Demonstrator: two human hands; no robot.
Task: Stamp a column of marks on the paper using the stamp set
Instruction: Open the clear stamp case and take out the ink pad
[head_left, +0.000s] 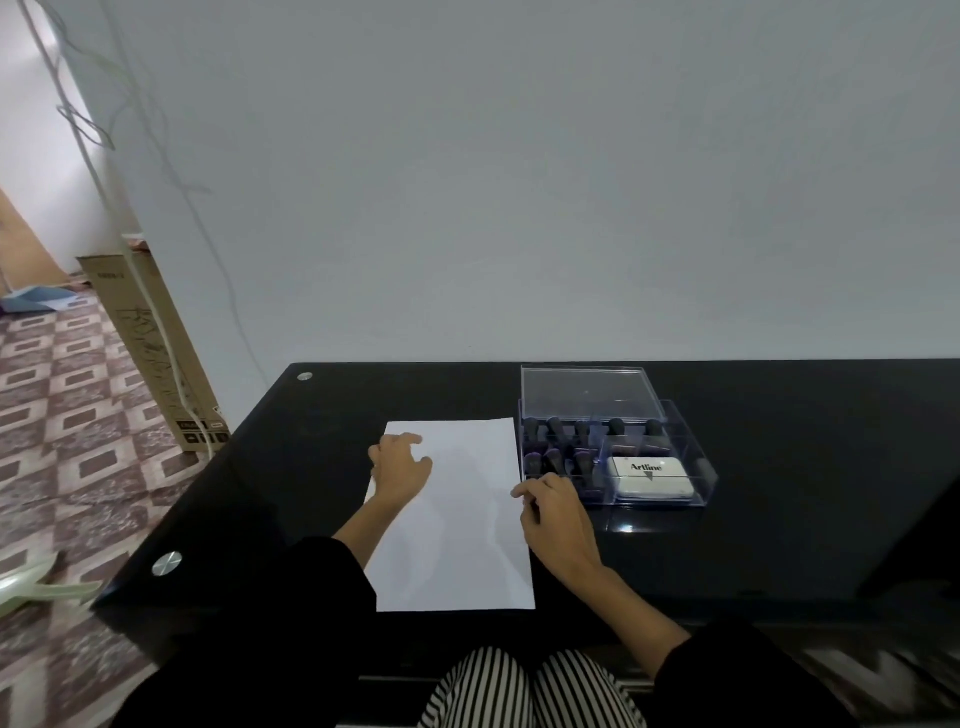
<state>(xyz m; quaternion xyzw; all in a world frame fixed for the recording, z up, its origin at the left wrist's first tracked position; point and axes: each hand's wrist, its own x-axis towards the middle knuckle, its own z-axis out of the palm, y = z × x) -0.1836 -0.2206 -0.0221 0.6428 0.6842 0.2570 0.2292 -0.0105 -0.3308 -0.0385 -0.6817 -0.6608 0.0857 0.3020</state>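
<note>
Paper (457, 530) is lying on the black table (779, 519). The left hand (400, 467) is resting on its far-left part, fingers relaxed. The right hand (556, 519) is touching its right edge, fingers curled; I cannot tell whether they grip the edge. The stamp set (613, 457) is sitting just right of the paper.

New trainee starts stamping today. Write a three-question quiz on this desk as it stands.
1. True or false: the white paper already bears stamped marks.
2. Where does the Artline ink pad lie? A) on the paper B) inside the clear stamp box, beside the stamps C) in a hand
3. Fill in: the ___ hand rests on the paper's far left corner.

Key: 1 false, it is blank; 2 B; 3 left hand.
</note>
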